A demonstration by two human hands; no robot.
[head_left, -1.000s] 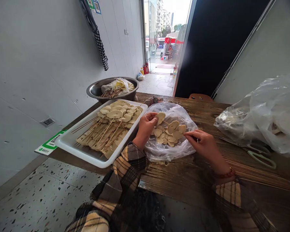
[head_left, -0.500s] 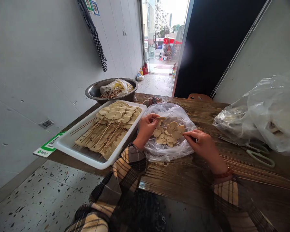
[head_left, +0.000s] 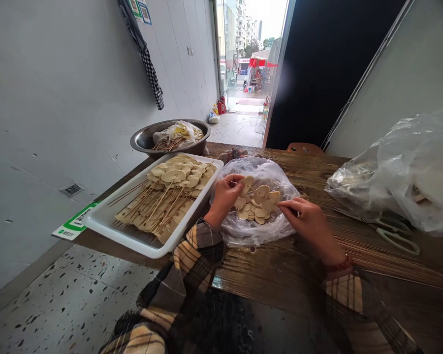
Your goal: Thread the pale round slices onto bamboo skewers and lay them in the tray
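Left hand [head_left: 226, 192]: closed at the fingertips on a single pale slice [head_left: 247, 181], held just above the heap of slices [head_left: 260, 206]. The heap lies in an opened clear bag [head_left: 256, 235] on the desk [head_left: 299, 280], between our two hands.

Right hand [head_left: 310, 221]: pinched shut, thumb against forefinger, on what we take to be a thin stick [head_left: 278, 202]. It is too fine to follow along its length. The pinch aims toward the held slice.

Handling, our judgement:
- The slice looks thin, light and soft, perhaps a little damp and slick.
- It would likely tear or split if squeezed at the rim or pierced close to an edge.
- It is best held flat across its broad part with thumb and two fingertips, gently, with the middle left free.
- The stick reads as stiff, light and pointed. A pinch close to the working end gives control and keeps it from bowing.

Around us:
- A white tray [head_left: 107, 222] at our left carries filled skewers [head_left: 162, 196] laid in rows, bare ends toward us.
- A steel bowl [head_left: 141, 140] behind it holds a crumpled bag and loose sticks.
- At the right there is a large bag [head_left: 409, 167], with scissors [head_left: 395, 237] just beside it.
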